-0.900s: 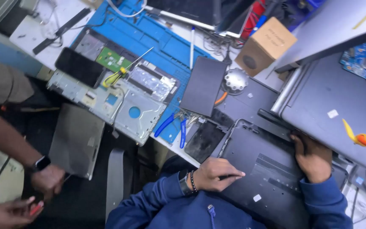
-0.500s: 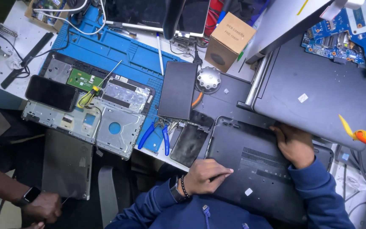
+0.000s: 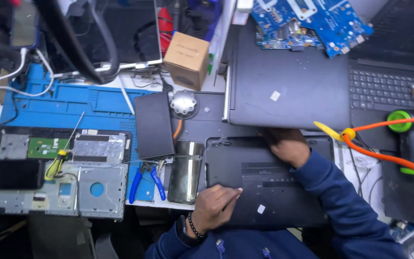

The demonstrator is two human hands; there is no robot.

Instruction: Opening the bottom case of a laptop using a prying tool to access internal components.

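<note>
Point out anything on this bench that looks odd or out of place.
Blue circuit board lies bare on a closed dark laptop at top. Both hands, left and right, rest on an upturned laptop base.

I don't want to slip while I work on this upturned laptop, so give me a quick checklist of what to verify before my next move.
1. Left hand on the laptop base near its front left corner: ok.
2. Right hand bracing the rear edge: ok.
3. Base flat on the bench: ok.
4. Tool in either hand: none seen, not ok.
5. Blue-handled pliers and yellow-handled screwdriver lie to the left: ok.
6. Screws out of the base: cannot tell.
</note>
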